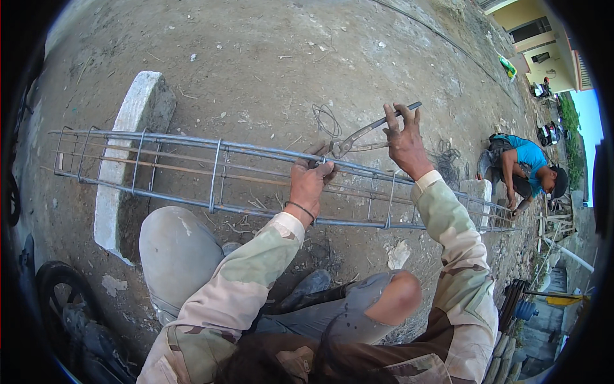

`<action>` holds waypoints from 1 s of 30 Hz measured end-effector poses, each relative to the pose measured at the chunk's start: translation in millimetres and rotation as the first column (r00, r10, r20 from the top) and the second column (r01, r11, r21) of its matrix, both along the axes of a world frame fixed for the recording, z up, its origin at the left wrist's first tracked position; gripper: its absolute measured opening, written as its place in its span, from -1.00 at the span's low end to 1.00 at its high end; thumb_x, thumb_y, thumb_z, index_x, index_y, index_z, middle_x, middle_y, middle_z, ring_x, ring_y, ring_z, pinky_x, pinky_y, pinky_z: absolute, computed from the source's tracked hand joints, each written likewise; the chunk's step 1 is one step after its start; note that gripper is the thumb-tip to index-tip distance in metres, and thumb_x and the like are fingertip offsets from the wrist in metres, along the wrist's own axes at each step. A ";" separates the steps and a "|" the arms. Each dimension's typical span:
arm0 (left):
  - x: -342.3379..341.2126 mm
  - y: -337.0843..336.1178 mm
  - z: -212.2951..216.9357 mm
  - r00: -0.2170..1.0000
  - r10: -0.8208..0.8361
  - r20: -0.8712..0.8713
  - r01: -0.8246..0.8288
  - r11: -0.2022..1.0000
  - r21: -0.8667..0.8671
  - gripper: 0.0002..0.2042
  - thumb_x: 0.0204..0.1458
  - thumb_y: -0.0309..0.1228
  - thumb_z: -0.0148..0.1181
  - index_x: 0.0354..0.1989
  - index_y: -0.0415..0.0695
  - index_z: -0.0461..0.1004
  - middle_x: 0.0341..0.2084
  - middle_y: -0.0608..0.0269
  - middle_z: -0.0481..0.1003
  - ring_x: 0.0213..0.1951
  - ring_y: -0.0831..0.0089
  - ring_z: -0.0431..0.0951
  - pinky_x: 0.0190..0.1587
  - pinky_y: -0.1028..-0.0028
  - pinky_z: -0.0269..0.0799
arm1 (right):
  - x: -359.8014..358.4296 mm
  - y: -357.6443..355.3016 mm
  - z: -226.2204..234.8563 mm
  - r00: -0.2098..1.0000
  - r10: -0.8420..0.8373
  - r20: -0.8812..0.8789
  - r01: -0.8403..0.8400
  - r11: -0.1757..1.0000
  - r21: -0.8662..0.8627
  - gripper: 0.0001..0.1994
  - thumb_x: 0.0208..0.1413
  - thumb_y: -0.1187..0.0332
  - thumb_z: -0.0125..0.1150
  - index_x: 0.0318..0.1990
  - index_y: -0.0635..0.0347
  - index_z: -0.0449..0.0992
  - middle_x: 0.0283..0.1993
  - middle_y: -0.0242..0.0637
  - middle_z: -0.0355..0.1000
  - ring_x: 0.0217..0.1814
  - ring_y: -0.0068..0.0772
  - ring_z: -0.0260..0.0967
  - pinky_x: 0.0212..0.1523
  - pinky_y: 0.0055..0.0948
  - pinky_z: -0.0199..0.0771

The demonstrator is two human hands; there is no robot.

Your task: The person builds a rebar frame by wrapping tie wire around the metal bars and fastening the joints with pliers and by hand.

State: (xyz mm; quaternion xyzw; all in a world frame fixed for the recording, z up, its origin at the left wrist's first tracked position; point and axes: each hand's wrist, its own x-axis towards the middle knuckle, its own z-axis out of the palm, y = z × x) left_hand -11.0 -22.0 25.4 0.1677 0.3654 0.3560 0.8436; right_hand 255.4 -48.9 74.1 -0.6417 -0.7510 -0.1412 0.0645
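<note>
A long steel rebar cage (256, 149), made of thin bars with square stirrups, stretches across in front of me. My left hand (309, 187) grips its upper bar near the middle, thumb and fingers around it. My right hand (407, 142) is closed around the handles of dark metal pincers (366, 132), which are spread apart. The pincers' jaws meet the upper bar right beside my left fingertips. Whatever lies between the jaws is too small to make out.
A pale concrete block (109, 185) supports the cage's left end; another block (474, 189) stands under the right. Coils of thin wire (444, 157) lie on the dirt ground beyond. A co-worker in a blue shirt (526, 157) crouches at the far right end. A motorcycle wheel (54, 281) is at lower left.
</note>
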 end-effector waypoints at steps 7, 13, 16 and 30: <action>-1.7 0.9 0.0 0.999 -0.021 0.038 0.021 1.000 -0.008 -0.50 0.08 -0.73 0.13 0.25 -0.23 0.38 0.00 0.16 0.52 -0.25 0.48 0.60 -0.22 0.53 0.55 | 4.2 22.3 -4.2 0.992 0.103 0.069 -0.108 0.990 0.086 -0.26 0.09 0.51 0.26 0.43 -0.14 0.13 0.22 0.06 0.21 0.28 0.05 0.29 0.40 0.37 0.01; -0.2 -0.3 -2.5 0.999 0.013 0.045 -0.013 1.000 0.020 -0.51 0.04 -0.63 0.26 0.21 -0.25 0.43 -0.26 0.27 0.59 -0.30 0.50 0.62 -0.26 0.55 0.54 | 6.4 37.9 10.2 0.967 0.215 0.137 -0.236 0.957 0.167 -0.50 0.02 0.37 0.36 0.17 -0.03 0.44 0.03 -0.07 0.40 0.02 -0.03 0.48 0.11 0.06 0.50; -1.0 -0.2 -3.5 0.999 0.003 0.044 -0.003 1.000 0.010 -0.52 0.05 -0.63 0.25 0.21 -0.24 0.43 -0.26 0.28 0.59 -0.29 0.51 0.62 -0.25 0.54 0.53 | 9.6 43.7 11.9 0.963 0.234 0.133 -0.246 0.966 0.083 -0.57 -0.01 0.33 0.38 0.07 -0.01 0.47 -0.06 -0.14 0.45 -0.13 -0.08 0.54 -0.19 -0.18 0.61; -4.2 0.8 9.2 0.999 -0.002 0.035 0.004 0.999 -0.043 -0.57 0.06 -0.73 0.12 0.15 -0.28 0.45 -0.21 0.22 0.56 -0.31 0.53 0.56 -0.24 0.56 0.49 | -9.8 67.8 66.7 0.815 0.392 0.427 -0.507 0.839 0.198 -0.79 -0.12 0.17 0.40 -0.33 -0.09 0.52 -0.35 -0.49 0.47 -0.38 -0.42 0.39 -0.31 -0.39 0.43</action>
